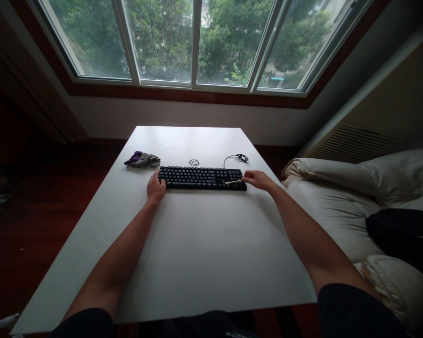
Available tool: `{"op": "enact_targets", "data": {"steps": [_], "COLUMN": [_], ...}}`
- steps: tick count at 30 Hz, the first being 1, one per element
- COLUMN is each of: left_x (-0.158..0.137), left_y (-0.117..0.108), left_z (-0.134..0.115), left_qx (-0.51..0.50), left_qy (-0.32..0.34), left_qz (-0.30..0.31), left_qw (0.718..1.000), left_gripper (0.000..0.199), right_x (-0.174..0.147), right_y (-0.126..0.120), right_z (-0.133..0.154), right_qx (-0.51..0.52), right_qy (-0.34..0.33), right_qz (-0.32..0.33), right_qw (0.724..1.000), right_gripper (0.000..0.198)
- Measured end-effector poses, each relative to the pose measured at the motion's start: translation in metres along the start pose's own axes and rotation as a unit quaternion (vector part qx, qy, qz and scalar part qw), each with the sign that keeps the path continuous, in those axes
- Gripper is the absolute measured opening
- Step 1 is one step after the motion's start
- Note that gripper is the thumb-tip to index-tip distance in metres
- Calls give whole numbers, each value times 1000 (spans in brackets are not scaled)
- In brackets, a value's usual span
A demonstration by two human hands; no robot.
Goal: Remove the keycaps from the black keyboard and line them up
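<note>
A black keyboard (197, 177) lies flat across the white table, its long side facing me. My left hand (156, 188) is closed round the keyboard's left end, thumb on the near side. At the other end, my right hand (256, 180) pinches a thin pale cotton swab (233, 181). The swab points left over the number keys, its tip at or just above them; whether it touches cannot be made out. Behind the keyboard is a small thin wire-like loop (193, 162), too small to name surely. The keyboard's black cable (242, 157) sits bundled at the back right.
A crumpled grey and purple cloth or glove (143, 159) lies on the white table (211, 249), left of the keyboard. A pale padded sofa (324, 206) with a dark bag (403, 234) stands close on the right. Beyond the table are a wall and a window (193, 42).
</note>
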State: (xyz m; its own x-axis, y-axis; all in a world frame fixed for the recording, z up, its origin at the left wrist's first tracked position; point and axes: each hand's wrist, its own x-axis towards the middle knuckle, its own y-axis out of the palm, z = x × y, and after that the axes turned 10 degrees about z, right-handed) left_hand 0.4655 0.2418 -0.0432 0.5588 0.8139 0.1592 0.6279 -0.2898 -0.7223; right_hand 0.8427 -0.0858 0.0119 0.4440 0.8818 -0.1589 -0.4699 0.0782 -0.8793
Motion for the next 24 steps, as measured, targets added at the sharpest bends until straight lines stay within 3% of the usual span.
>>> {"op": "enact_targets", "data": {"steps": [7, 16, 20, 24], "left_x": [2, 2, 3, 3], "left_y": [2, 1, 0, 0], "left_z": [1, -1, 0, 0], "left_qx": [-1, 0, -1, -1], "left_qy": [5, -1, 1, 0], "left_qz": [-9, -3, -3, -4], "left_qw": [1000, 1000, 1000, 1000], "left_gripper": [57, 56, 55, 54], "right_x": [-1, 29, 36, 32], "right_y": [14, 60, 66, 53], "right_z": [25, 85, 91, 81], "right_qx": [13, -38, -45, -57], "right_qy": [-19, -52, -48, -51], "right_qz": [-17, -62, -63, -51], "right_qw": [1000, 996, 996, 996], "right_gripper": [36, 24, 22, 24]}}
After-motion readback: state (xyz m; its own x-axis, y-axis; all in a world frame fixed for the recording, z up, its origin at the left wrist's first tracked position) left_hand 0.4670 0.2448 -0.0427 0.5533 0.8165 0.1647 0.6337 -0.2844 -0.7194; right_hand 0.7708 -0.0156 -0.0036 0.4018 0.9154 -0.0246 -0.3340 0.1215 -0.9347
